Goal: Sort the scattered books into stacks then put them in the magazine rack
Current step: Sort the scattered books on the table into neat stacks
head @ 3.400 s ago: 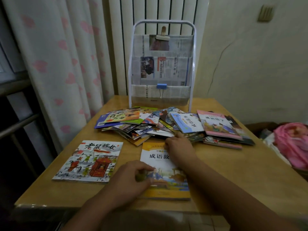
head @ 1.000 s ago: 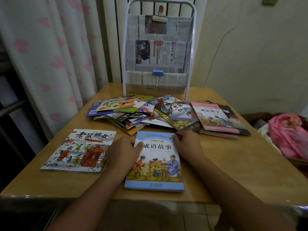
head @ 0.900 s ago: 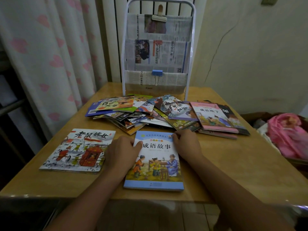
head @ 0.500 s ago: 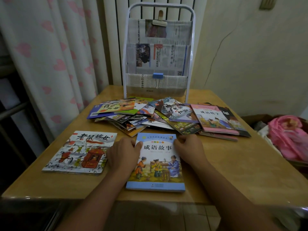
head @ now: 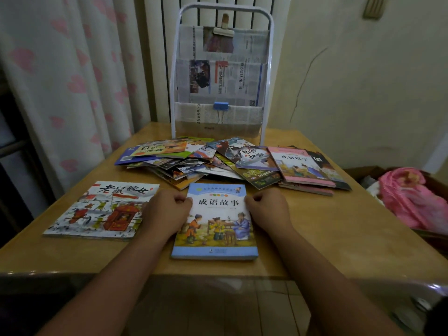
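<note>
While flanking the blue book (head: 214, 221) on the counter (head: 339, 229), left hand (head: 167, 213) and right hand (head: 268, 210) curled, gripping its side edges.

A wooden worktop (head: 339, 234) carries everything. At 12 o'clock, along its far edge, stands a white-framed magazine rack (head: 221, 76) lined with newspaper. Just in front of the rack, a scattered pile of books (head: 218, 161) spreads from 10 to 2 o'clock, the covers overlapping at odd angles, with a pink-covered book (head: 300, 166) lying near its right end. At 9 o'clock a large picture book (head: 99, 210) lies flat by itself. At 6 o'clock, near the front edge, a blue-bordered book (head: 215, 229) tops a short stack, touched by a hand on each side.
</note>
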